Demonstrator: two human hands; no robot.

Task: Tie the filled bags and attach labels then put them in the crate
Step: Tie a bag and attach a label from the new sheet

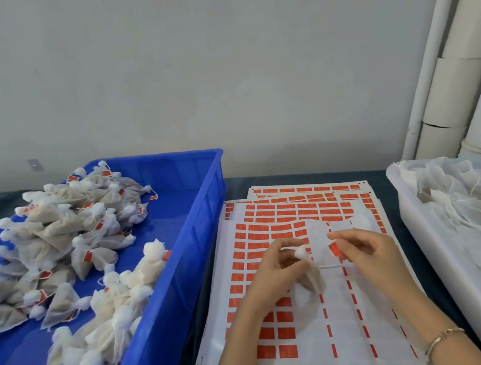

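Note:
My left hand (280, 267) grips a small white mesh bag (310, 282) by its gathered neck, and the bag hangs below the fingers over the label sheets. My right hand (362, 249) pinches an orange label (336, 250) close to the bag's string. Both hands hover above a stack of white sheets with orange labels (261, 233), many spots peeled off. The blue crate (181, 257) on the left holds several tied, labelled bags (60, 243).
A white tray (418, 231) on the right holds a heap of untied mesh bags (477, 204). Pale cardboard tubes and a white pipe (441, 18) lean in the back right corner. A grey wall stands behind the dark table.

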